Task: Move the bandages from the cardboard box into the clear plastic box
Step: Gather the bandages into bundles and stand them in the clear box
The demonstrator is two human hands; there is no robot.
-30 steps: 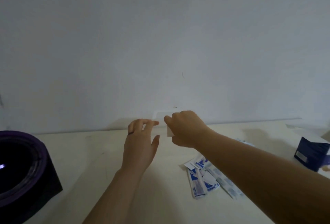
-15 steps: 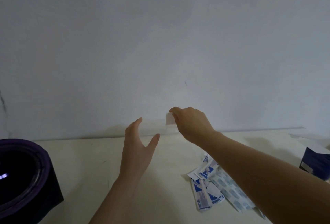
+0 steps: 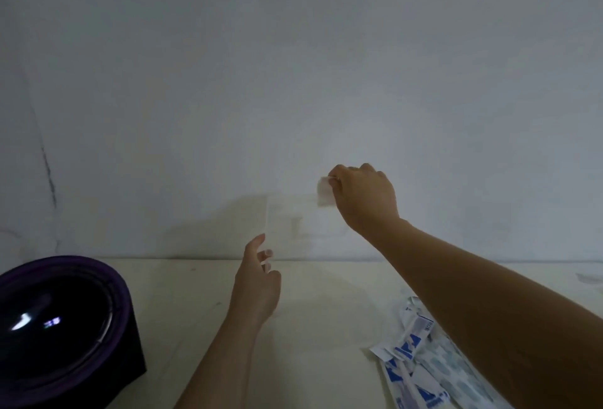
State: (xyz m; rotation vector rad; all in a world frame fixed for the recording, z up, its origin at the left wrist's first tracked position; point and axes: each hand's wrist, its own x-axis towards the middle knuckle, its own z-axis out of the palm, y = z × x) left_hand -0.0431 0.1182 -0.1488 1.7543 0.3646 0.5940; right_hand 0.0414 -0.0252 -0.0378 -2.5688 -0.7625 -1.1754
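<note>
The right hand (image 3: 365, 195) is raised in front of the wall (image 3: 293, 66), its thumb and fingers pinched together on a small pale piece (image 3: 325, 191), a tab or corner, blurred. This seems to be part of the clear box (image 3: 303, 222), which is very hard to make out: only faint edges show against the wall, a vertical line above the left hand and a dim outline below the pinched piece. Whether the box rests on the counter (image 3: 195, 304) or is lifted cannot be told, nor whether its lid is open.

The left hand (image 3: 256, 291) is lower, palm turned inward, fingers loosely apart and stretched upward; its fingertips reach the lower end of that faint vertical edge, but whether they grip it cannot be told. Both forearms are bare. The right one crosses the frame from the lower right, wrist bent down.

The bandages (image 3: 421, 369) lie in a loose heap on the counter at the lower right, white and blue wrappers, partly hidden under the right forearm and cut off by the frame's bottom edge. A dark round object (image 3: 58, 327) with a purple rim sits at the lower left, cut off by the frame.
</note>
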